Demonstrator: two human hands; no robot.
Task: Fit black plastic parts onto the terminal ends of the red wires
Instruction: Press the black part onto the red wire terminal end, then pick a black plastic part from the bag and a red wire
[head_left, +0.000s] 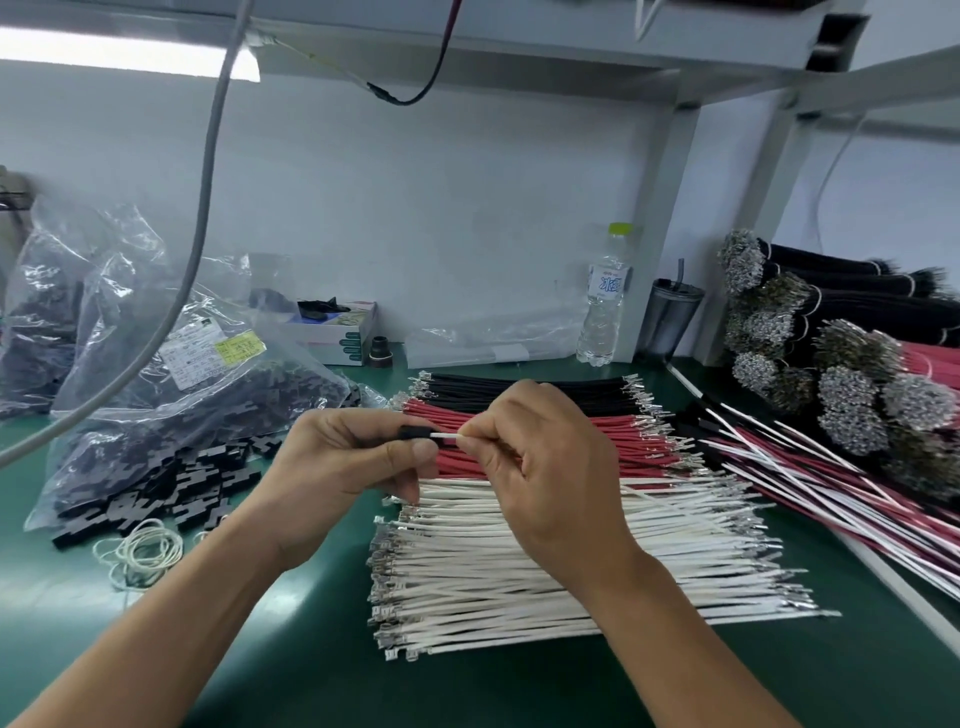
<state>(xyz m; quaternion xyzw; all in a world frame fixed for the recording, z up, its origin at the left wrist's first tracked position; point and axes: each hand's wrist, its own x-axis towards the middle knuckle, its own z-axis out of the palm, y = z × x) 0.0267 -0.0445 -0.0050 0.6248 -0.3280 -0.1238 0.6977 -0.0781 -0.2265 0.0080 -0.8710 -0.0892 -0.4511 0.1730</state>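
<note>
My left hand (358, 457) pinches a small black plastic part (415, 435); my right hand (540, 467), fingers curled, pinches a thin white wire (451, 437) entering it, above the red wires (545, 441).

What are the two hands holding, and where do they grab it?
The left hand pinches a black plastic part. The right hand pinches a white wire close to the end at that part.

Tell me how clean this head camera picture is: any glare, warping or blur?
Head view: the strip light at top left blows out to white; wide-angle warping bends the shelf posts; glare streaks the clear plastic bags; the left hand and right hand look sharp enough, though slightly soft from compression.
</note>
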